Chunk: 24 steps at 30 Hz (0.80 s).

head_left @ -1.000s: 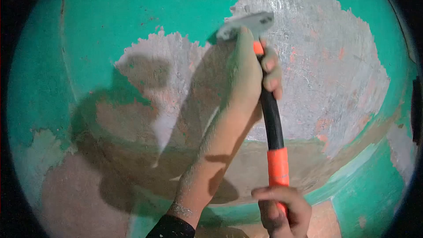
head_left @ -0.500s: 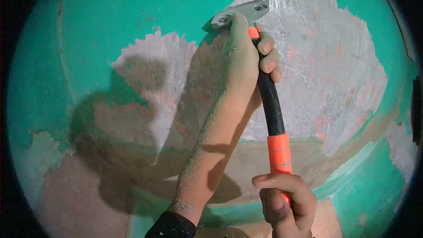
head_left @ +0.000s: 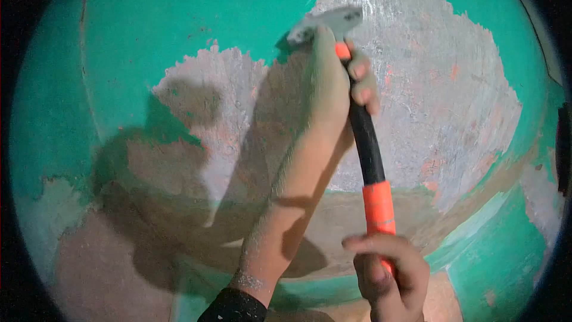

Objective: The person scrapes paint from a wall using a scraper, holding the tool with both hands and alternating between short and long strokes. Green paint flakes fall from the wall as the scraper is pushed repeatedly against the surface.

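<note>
A long-handled paint scraper (head_left: 370,152) with a black shaft, orange grips and a wide grey head is pressed against the wall. My left hand (head_left: 333,80) is closed around the shaft just below the head, its thumb lying along the head. Lower down, my right hand (head_left: 393,274) wraps the orange end of the handle. The scraper's head sits at the border between green paint (head_left: 238,6) and a bare, greyish patch (head_left: 435,89). Pale dust coats my left forearm, and the blade's edge is blurred.
The green wall has a vertical crack (head_left: 87,53) at the left. A brownish band (head_left: 351,217) curves beneath the bare patch. Shadows of my arm and head fall across the left side. A dark object (head_left: 563,149) stands at the right edge.
The scraper's head has shifted slightly downward with my left hand and is now blurred by motion. My right hand has barely moved.
</note>
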### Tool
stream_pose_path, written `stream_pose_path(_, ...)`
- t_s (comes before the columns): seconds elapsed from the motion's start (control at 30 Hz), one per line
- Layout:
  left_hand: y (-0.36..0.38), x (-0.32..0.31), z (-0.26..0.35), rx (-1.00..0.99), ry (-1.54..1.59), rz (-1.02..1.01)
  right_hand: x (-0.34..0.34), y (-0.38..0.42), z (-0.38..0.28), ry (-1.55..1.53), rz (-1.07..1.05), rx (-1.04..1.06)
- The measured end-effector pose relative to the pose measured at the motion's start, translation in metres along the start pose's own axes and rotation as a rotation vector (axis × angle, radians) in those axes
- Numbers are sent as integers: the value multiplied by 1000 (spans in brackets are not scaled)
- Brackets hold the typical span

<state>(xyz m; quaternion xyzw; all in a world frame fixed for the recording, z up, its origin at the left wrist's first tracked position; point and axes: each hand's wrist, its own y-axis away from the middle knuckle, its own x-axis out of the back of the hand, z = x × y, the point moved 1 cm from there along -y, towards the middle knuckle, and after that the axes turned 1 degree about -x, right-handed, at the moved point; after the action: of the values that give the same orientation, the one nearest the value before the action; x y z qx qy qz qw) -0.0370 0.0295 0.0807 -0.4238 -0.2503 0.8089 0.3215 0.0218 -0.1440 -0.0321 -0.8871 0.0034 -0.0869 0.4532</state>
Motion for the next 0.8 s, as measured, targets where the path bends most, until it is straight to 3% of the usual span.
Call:
stream_pose_path(0.27,6,1,-4,79,-46,19,0,2,-1,-60,23,-4)
stream_pose_path(0.4,-16,-7,5,4,71,-32,-2,-15,-1,10,45,-26)
stream_pose_path(0.5,10,-4,-5,47,-100,25,1,1,-5,-37,36,-28)
stream_pose_path(0.63,-18,-8,5,-32,26,-6,6,-16,-5,2,12,13)
stream_pose_path(0.67,-24,-11,11,47,139,-7,6,-22,-7,6,25,19)
stream_pose_path(0.8,4,-9,0,45,-56,46,6,-9,-14,-13,47,-53)
